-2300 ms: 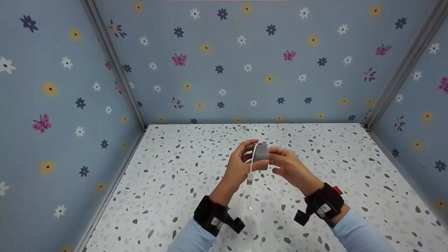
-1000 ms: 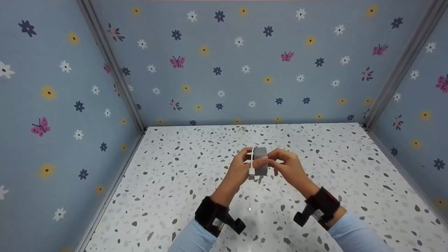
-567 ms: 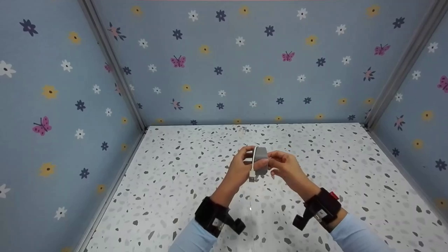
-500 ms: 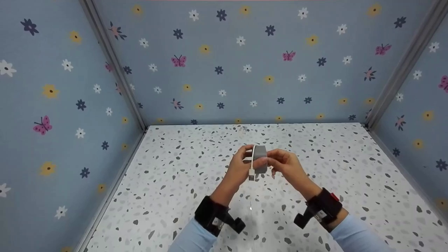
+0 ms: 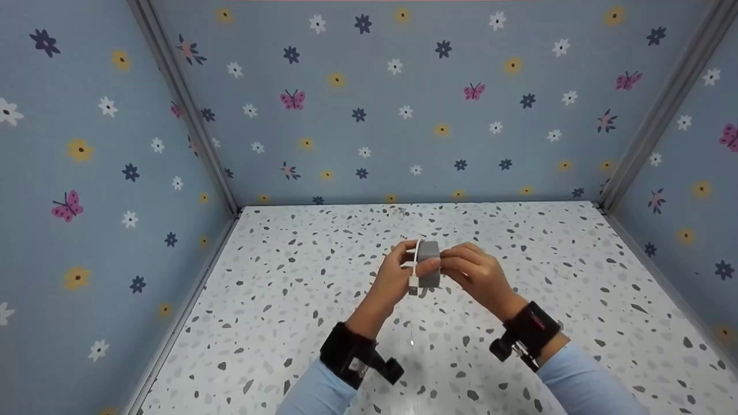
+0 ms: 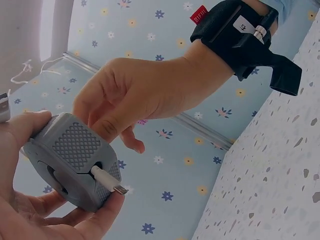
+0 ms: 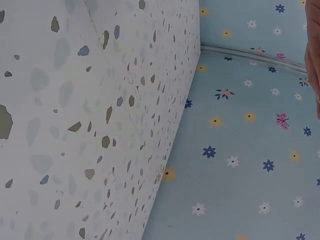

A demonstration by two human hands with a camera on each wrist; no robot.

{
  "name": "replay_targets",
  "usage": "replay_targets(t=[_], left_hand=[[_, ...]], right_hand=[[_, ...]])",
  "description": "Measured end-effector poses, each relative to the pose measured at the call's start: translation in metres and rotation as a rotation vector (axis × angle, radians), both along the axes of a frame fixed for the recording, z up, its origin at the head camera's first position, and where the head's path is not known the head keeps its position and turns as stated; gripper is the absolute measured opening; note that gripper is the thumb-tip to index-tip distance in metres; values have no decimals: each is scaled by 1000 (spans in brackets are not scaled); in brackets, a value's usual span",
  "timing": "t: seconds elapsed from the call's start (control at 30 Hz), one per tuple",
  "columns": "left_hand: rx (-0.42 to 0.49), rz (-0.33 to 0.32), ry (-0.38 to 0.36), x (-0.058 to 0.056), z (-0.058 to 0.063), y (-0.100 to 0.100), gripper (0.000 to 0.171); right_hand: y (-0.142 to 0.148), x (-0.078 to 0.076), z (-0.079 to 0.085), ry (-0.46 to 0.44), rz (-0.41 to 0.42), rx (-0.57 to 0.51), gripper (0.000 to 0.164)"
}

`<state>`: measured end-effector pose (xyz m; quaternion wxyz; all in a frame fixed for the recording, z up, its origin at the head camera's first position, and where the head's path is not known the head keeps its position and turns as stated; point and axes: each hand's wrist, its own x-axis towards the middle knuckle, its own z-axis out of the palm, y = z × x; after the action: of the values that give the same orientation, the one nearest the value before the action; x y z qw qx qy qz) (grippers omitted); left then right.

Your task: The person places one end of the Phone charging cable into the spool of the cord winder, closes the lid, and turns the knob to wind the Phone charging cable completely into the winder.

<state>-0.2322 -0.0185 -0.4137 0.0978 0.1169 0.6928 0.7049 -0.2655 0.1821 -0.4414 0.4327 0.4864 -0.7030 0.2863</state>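
A grey, many-sided cable winder (image 5: 429, 276) with cross-hatched grip panels is held up over the table. My left hand (image 5: 394, 279) grips it from the left, thumb on the near side and fingers round the far side. A white USB cable (image 5: 415, 256) runs along its left side, its plug (image 5: 413, 286) hanging below the thumb. The left wrist view shows a small white connector (image 6: 106, 179) sticking out of a slot in the case. My right hand (image 5: 475, 274) pinches at the winder's right face with curled fingers; the exact spot pinched is hidden.
Under both hands lies a white speckled table (image 5: 311, 334). Blue flowered panels (image 5: 380, 138) stand at the back and both sides, joined by grey metal posts (image 5: 190, 109). Both wrists wear black camera bands (image 5: 530, 328).
My right hand has turned at the wrist, knuckles now higher and thumb hidden, fingertips staying at the winder's right face. Since the oldest frame, the winder has tilted and its plug has risen slightly.
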Motion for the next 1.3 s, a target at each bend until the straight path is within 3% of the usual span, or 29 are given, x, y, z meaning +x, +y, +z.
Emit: replay_targets(t=[0.13, 0.3, 0.57, 0.7, 0.9, 1.0, 1.13, 1.3], left_hand=[[-5, 8, 6, 0, -1, 1, 64], [-21, 25, 10, 2, -1, 2, 64], [-63, 44, 50, 1, -4, 2, 59], [-85, 50, 41, 1, -3, 1, 64], [-96, 57, 38, 0, 0, 1, 68], [-104, 58, 47, 0, 1, 1, 68], [-120, 66, 48, 0, 1, 1, 68], [-128, 82, 43, 0, 1, 2, 67]], right_hand=[[-4, 3, -5, -145, -8, -12, 6], [-14, 12, -10, -390, -52, -105, 16], [-25, 22, -3, -696, -105, -209, 13], [-22, 27, 5, -815, -41, -212, 3], [-12, 25, 2, -956, 112, -295, 10], [-9, 21, 0, -1031, 83, -352, 13], [-10, 22, 9, -1178, 23, -338, 21], [-9, 24, 17, -1261, 76, -275, 29]])
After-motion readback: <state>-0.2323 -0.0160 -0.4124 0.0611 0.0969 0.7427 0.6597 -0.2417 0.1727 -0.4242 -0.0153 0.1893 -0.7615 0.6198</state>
